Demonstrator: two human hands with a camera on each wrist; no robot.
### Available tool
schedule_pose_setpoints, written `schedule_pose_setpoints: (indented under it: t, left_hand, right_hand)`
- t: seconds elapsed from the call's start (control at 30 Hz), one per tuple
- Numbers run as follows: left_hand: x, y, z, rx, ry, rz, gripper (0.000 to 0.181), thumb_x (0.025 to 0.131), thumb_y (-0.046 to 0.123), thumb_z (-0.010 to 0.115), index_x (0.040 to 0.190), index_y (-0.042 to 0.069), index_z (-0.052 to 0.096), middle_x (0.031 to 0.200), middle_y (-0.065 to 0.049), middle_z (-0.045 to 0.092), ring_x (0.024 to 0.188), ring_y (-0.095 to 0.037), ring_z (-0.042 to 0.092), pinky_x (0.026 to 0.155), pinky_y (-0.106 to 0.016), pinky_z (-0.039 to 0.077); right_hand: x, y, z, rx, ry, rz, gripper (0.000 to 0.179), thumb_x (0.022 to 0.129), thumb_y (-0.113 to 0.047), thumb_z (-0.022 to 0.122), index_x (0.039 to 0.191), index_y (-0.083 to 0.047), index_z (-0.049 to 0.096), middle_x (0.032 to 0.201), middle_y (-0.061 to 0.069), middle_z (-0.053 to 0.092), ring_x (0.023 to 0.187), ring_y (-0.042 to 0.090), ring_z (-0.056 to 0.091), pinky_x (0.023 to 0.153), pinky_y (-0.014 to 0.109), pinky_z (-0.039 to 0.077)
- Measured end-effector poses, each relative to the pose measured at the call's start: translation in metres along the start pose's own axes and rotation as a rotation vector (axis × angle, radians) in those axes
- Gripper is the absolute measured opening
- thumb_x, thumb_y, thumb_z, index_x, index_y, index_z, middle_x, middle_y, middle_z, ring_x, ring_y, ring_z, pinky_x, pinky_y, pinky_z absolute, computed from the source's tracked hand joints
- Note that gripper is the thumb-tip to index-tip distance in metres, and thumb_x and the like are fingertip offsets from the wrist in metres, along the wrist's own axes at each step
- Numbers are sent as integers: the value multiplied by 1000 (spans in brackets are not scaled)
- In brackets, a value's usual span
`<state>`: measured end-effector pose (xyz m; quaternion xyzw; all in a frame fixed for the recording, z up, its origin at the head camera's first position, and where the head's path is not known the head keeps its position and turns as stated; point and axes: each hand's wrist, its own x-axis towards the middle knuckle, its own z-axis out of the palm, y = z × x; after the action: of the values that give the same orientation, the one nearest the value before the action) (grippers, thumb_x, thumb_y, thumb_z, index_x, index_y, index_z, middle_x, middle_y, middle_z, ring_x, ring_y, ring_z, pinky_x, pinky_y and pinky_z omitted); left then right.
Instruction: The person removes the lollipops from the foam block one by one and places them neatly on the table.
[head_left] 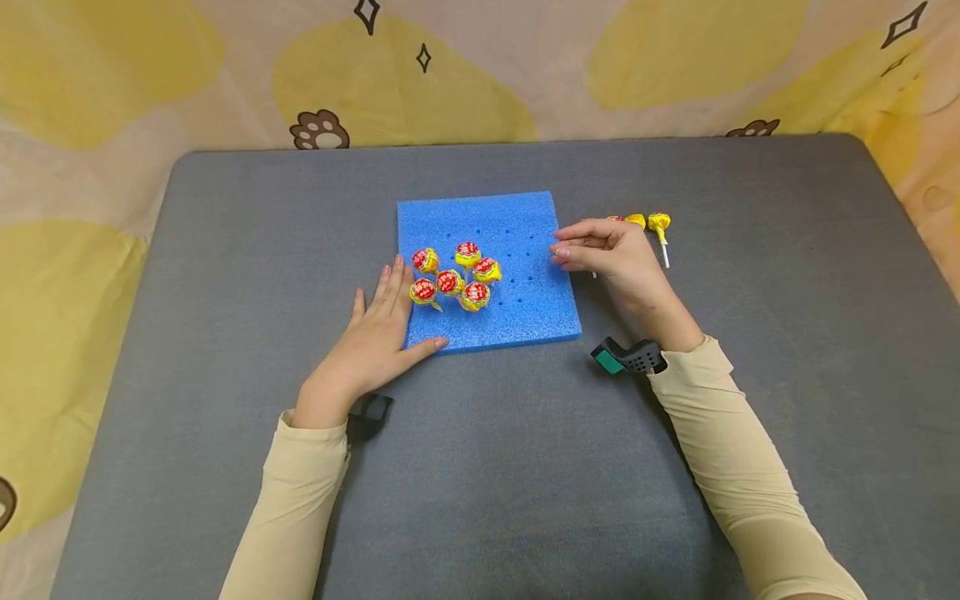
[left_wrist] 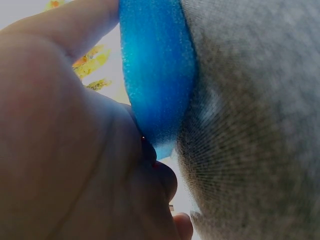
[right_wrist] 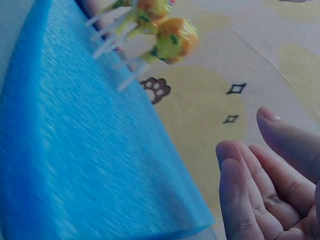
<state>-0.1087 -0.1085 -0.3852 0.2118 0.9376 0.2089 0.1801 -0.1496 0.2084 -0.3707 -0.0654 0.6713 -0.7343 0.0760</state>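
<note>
On a grey counter [head_left: 495,467], we see blue foam [head_left: 525,321] lying flat. The left hand [head_left: 375,342] rests along its left edge, fingers straight and grasping nothing; the right hand [head_left: 622,260], fingers gently bent, thumb apart and empty, hovers at its right edge. Six lollipops [head_left: 450,282] stand in the foam's left and middle. We count at least three loose lollipops [head_left: 659,222] on the counter, nearer the right hand, partly hidden just behind it; the outermost points its stick [head_left: 665,254] toward us. Bare holes [head_left: 530,278] dot the foam's right half.
</note>
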Motion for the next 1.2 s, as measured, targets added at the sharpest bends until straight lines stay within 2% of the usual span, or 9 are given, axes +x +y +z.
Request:
schedule_pose_setpoints:
  t: [0.17, 0.3, 0.4, 0.53, 0.77, 0.9, 1.03, 1.2]
  left_hand:
    - [-1, 0, 0, -1, 0, 1, 100, 90, 52, 54, 148, 1, -10, 155, -12, -17, 142, -26, -16, 108, -59, -6]
    - [-1, 0, 0, 1, -2, 0, 100, 90, 52, 54, 148, 1, -10, 155, -12, -17, 142, -26, -16, 108, -59, -6]
    - [-1, 0, 0, 3, -1, 0, 100, 90, 52, 54, 148, 1, -10, 155, -12, -18, 142, -26, -16, 108, -59, -6]
    - [-1, -1, 0, 8, 1, -3, 100, 90, 53, 53, 149, 1, -9, 155, -12, -18, 142, -26, -16, 108, -59, -6]
    - [-2, -1, 1, 10, -1, -9, 99, 90, 53, 53, 149, 1, -8, 155, -13, -18, 142, -26, -16, 108, -60, -6]
    - [-1, 0, 0, 9, -5, -15, 99, 90, 53, 53, 149, 1, -7, 155, -12, -17, 141, -26, -16, 108, -59, -7]
    - [-1, 1, 0, 18, -4, -13, 91, 94, 48, 48, 149, 2, -8, 155, -12, -18, 142, -27, -15, 108, -59, -7]
    - [-1, 0, -1, 22, 5, -4, 79, 100, 40, 40, 149, 2, -9, 155, -11, -19, 142, -27, -15, 108, -59, -8]
  right_hand:
    - [-1, 3, 10, 0, -25, 17, 23, 82, 7, 67, 104, 13, 65, 85, 7, 71, 80, 16, 69, 74, 27, 54]
    - [-1, 5, 16, -6, -53, 20, 19, 82, 8, 67, 102, 7, 68, 85, 6, 72, 80, 15, 70, 74, 27, 54]
    - [-1, 7, 20, -8, -69, 20, 21, 82, 8, 66, 103, 9, 66, 86, 6, 72, 81, 15, 69, 75, 27, 54]
    - [-1, 9, 27, 5, -66, 23, 24, 81, 10, 66, 105, 13, 64, 87, 7, 72, 82, 15, 69, 76, 28, 54]
    - [-2, 14, 39, 22, -61, -9, 22, 82, 13, 64, 103, 10, 66, 89, 7, 72, 84, 17, 69, 76, 31, 54]
    - [-2, 16, 47, 17, -49, -20, 25, 81, 14, 65, 105, 16, 62, 93, 8, 71, 86, 16, 69, 78, 29, 53]
    - [-2, 18, 56, -4, -50, -41, 30, 80, 15, 65, 109, 20, 58, 95, 7, 71, 86, 15, 68, 79, 29, 53]
    - [-4, 22, 63, -15, -47, -90, 33, 79, 16, 65, 111, 18, 58, 100, 8, 69, 86, 15, 67, 79, 31, 53]
